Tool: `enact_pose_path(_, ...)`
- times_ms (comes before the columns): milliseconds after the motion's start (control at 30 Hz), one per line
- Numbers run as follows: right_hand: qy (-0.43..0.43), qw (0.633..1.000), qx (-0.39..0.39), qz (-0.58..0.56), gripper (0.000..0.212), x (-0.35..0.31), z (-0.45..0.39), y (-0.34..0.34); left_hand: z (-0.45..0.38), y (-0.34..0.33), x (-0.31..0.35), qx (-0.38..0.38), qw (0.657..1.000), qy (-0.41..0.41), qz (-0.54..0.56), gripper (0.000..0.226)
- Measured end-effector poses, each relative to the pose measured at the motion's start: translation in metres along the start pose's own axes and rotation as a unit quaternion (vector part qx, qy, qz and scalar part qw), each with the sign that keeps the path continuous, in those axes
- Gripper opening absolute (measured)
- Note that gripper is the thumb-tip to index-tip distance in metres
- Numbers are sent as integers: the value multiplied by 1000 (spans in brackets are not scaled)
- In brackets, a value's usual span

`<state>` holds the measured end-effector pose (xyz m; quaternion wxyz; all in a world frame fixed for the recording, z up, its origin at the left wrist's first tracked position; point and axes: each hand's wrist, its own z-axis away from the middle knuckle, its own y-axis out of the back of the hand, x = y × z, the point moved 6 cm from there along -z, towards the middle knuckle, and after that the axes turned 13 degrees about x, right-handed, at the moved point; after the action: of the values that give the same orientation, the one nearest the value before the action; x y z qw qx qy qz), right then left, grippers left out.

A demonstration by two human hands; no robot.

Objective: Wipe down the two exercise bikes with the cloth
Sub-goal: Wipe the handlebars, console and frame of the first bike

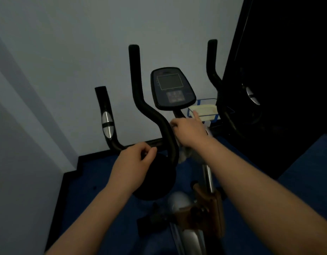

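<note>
Underfoot lies dark blue carpet (104, 181), edged by a black skirting board (70, 173) below a plain pale grey wall (67, 43), in dim light. One black exercise bike (159, 115) is in view, facing the wall, its crossbar running left to right. Four upright black handlebar ends rise from it, two bearing silver sensor plates, around one dark oval console (172, 87). The left hand (135, 159) curls around the crossbar. The right hand (188, 131) presses a pale cloth (184, 153) against the stem below the console, fingers bent over it, forefinger extended. Behind sits a blue wire basket (214, 117).
</note>
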<state>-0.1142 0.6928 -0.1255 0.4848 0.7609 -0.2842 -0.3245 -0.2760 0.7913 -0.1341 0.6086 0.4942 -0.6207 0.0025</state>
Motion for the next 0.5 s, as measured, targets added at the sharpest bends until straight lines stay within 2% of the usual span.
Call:
enact_pose_path(33, 6, 1000, -20, 5, 34, -1, -6, -3, 0, 0, 0, 2, 1000, -2, -2, 26)
enact_pose_path(67, 4, 1000, -8, -2, 33, 0, -6, -3, 0, 0, 0, 2, 1000, -3, -2, 26)
enact_pose_path(167, 6, 986, 150, -77, 32, 8, 33, 3, 0, 1, -1, 0, 1000, -3, 5, 27)
enact_pose_path(233, 18, 974, 207, -86, 34, 9, 55, 1, 0, 0, -2, 3, 1000, -5, 5, 27)
enact_pose_path(300, 21, 979, 200, -35, 31, 10, 45, -2, 0, -1, -3, 6, 1000, -6, 5, 26)
enact_pose_path(367, 13, 991, 135, 10, 26, 7, 24, -5, -1, -2, -2, 1, 1000, -7, -1, 26)
enact_pose_path(433, 22, 995, 100, 22, 27, 3, 10, -3, -1, 0, -1, 4, 1000, -9, -1, 26)
enact_pose_path(500, 4, 994, 104, -18, 28, 6, 15, 0, -1, 0, 0, 8, 1000, -10, 0, 26)
